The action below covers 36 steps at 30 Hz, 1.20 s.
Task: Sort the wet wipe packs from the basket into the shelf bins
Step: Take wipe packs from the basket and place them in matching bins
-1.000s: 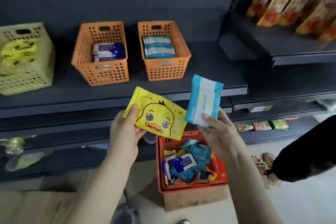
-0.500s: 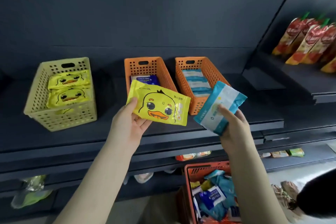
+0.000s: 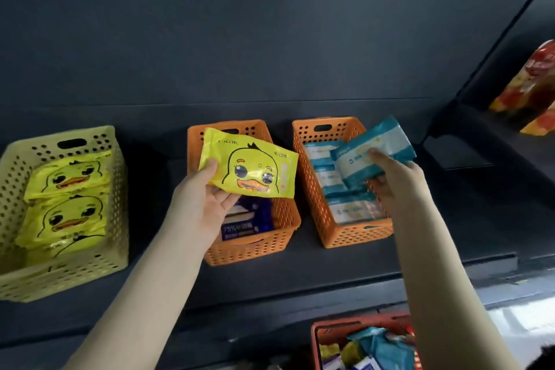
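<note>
Step in hand: the right hand [image 3: 396, 186] grips a teal pack [image 3: 372, 150], thumb on top, over the right orange bin [image 3: 354, 234] at three o'clock of centre. The pack is tilted and reaches across the bin's far right rim. Recommendation: draw it inward, level it, lay it flat on the stack, then release.

The left hand [image 3: 207, 204] pinches a yellow duck pack [image 3: 249, 167] by its left end, above the middle orange bin [image 3: 249, 249] at six o'clock. That is judged the wrong bin; carry the pack toward nine o'clock.

Containers:
- Right orange bin: matching teal packs [image 3: 354, 210], stacked.
- Middle orange bin: a dark blue pack [image 3: 243, 225].
- Yellow bin [image 3: 66, 276], at nine o'clock: duck packs [image 3: 66, 219], overlapping.
- Red basket [image 3: 339, 324], at five o'clock: mixed packs remain, so sorting is unfinished.
</note>
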Each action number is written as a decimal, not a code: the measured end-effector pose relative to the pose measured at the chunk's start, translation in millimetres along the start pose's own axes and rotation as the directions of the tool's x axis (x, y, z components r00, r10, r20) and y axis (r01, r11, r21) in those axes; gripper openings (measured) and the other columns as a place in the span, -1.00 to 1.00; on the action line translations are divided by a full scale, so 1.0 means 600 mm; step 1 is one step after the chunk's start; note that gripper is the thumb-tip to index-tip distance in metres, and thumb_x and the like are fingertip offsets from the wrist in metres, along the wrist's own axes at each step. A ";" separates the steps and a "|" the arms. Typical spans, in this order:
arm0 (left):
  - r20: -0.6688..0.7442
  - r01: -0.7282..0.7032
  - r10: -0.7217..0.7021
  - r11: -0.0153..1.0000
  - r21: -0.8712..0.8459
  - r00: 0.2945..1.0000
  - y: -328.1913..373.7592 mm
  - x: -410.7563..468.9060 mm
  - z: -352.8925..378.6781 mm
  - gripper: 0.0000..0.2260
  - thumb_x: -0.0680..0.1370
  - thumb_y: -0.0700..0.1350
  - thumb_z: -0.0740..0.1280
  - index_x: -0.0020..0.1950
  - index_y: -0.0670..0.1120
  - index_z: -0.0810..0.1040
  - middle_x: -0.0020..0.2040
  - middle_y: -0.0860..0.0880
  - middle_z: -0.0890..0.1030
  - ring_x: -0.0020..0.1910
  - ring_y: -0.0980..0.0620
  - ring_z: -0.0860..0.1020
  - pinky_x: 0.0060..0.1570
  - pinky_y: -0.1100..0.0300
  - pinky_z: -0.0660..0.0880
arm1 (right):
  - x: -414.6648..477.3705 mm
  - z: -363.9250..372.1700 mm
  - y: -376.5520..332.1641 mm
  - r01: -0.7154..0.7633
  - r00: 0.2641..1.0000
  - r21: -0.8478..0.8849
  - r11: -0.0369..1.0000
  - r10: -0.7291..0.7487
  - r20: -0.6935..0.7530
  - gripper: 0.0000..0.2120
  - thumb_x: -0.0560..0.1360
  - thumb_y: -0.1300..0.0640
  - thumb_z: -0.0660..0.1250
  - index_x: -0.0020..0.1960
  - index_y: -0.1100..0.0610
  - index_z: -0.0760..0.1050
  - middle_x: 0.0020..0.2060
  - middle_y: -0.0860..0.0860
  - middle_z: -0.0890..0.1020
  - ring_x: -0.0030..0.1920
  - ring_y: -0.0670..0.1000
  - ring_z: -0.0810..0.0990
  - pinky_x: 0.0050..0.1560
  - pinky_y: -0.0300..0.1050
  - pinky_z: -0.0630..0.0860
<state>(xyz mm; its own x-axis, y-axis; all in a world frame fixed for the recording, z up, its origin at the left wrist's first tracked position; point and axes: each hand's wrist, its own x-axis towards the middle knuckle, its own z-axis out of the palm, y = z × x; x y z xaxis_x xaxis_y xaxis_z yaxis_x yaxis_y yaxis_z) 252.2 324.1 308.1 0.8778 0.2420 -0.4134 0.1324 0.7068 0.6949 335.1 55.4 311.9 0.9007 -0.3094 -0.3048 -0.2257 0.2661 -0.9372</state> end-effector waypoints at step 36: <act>-0.053 0.086 -0.090 0.994 -0.065 0.995 -0.009 0.168 0.026 -0.67 0.62 -0.03 0.21 0.36 -0.09 0.46 0.21 -0.12 0.63 0.17 -0.09 0.62 0.11 -0.03 0.57 | 0.216 0.111 0.111 0.416 0.898 -0.859 0.298 -0.279 0.339 -0.63 0.51 0.04 0.40 0.29 0.06 0.53 0.32 0.08 0.46 0.29 0.19 0.39 0.28 0.06 0.34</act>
<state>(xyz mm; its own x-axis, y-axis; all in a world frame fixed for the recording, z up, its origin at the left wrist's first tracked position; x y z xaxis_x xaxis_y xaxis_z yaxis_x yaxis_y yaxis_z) 347.4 334.1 271.9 0.8369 0.2125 -0.5045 0.1772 0.7668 0.6169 461.7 93.4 221.3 0.9980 -0.0434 0.0456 -0.0110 -0.8335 -0.5524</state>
